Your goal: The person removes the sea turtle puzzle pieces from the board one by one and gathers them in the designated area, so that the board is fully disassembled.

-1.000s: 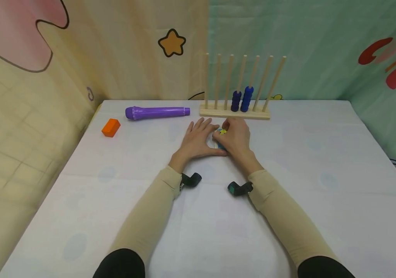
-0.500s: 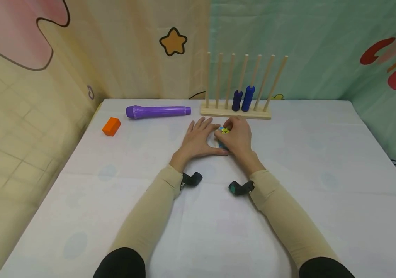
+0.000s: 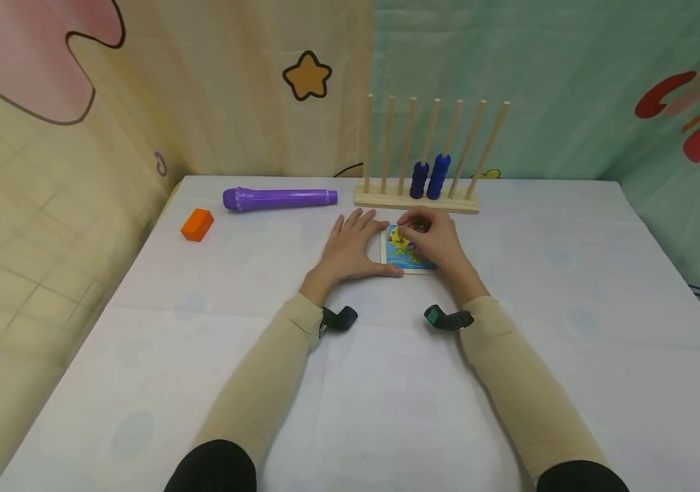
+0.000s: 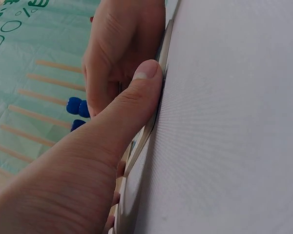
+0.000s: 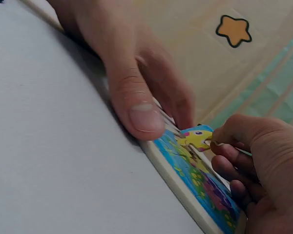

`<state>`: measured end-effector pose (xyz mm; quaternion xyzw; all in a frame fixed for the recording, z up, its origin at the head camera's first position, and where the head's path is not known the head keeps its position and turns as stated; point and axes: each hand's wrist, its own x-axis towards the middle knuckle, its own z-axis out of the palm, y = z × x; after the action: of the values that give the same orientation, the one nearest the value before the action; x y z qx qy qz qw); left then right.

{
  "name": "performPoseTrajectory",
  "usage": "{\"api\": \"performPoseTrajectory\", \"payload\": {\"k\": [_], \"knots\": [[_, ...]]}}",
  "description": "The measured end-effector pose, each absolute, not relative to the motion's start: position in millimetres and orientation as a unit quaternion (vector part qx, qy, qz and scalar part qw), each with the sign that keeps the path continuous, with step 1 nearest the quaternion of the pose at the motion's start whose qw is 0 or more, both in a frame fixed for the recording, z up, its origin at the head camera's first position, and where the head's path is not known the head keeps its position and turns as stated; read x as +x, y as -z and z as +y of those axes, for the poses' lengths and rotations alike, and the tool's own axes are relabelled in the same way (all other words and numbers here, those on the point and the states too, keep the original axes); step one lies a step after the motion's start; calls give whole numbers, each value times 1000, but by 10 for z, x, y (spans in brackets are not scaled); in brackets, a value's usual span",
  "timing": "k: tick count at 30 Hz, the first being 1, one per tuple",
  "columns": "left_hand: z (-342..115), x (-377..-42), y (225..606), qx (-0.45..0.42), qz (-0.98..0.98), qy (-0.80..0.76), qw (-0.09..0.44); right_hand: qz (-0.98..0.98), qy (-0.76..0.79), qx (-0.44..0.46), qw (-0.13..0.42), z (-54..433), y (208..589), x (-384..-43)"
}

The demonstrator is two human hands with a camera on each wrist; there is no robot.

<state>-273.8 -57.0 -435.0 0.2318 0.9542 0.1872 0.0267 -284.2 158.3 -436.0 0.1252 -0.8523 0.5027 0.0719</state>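
Note:
A small picture puzzle (image 3: 394, 260) with a pale wooden border lies on the white table; its blue scene shows green plants and a yellow creature. My left hand (image 3: 352, 249) rests along it, the thumb at the near edge and the straight fingers spread past its left side. Over the puzzle's right part, my right hand (image 3: 442, 240) pinches a puzzle piece between thumb and forefinger. In the right wrist view this piece (image 5: 198, 138), yellow with an eye on blue, is tilted up from the picture. My right fingers hide part of the piece and the puzzle's far right corner.
Behind the hands stands a wooden peg rack (image 3: 380, 199) with several upright rods; dark blue beads (image 3: 419, 180) and brighter blue beads (image 3: 438, 178) sit on two of them. A purple toy microphone (image 3: 282, 199) lies at back left, beyond an orange block (image 3: 197, 225) near the table's left edge.
My right hand has shifted right across the puzzle, uncovering much more of its picture. My left hand has stayed in place.

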Motion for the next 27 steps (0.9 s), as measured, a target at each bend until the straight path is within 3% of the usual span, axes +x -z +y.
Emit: {"api": "performPoseTrajectory", "payload": {"k": [8, 19, 27], "knots": [[-570, -2725, 4338, 232, 954, -188, 35, -811, -580, 73, 33, 1818, 4309, -2842], [-554, -2727, 4348, 232, 954, -188, 35, -848, -523, 29, 84, 2405, 4273, -2786], [-569, -2719, 4327, 235, 952, -195, 37, -892, -433, 18, 127, 2495, 4355, -2771]]}}
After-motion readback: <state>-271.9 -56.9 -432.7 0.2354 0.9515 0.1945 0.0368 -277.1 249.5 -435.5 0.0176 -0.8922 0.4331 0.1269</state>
